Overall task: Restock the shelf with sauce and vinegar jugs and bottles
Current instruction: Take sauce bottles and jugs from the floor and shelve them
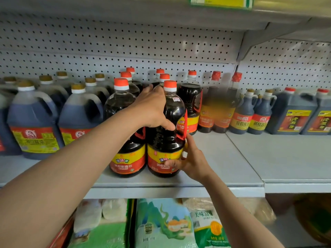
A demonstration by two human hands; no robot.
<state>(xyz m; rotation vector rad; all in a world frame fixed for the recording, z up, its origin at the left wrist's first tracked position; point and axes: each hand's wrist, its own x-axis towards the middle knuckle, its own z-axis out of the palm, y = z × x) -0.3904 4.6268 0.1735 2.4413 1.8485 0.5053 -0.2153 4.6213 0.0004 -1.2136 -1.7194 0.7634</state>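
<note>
A dark plastic soy sauce jug with an orange cap and red-and-yellow label (165, 133) stands at the front of the grey metal shelf (223, 158), touching a matching jug (125, 129) on its left. The left hand (152, 106) curls over its shoulder while the right hand (188, 158) wraps its base. Placement appears to be the step; next, likely squaring it with the row, label forward.

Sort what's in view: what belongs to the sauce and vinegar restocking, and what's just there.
Job:
- front sauce jug, held by the left hand at its shoulder and the right hand at its label
- neighbouring jug
- blue jugs
- slim bottles
- square jugs
- shelf

Just there:
- rice bags on the shelf below
- pegboard
</note>
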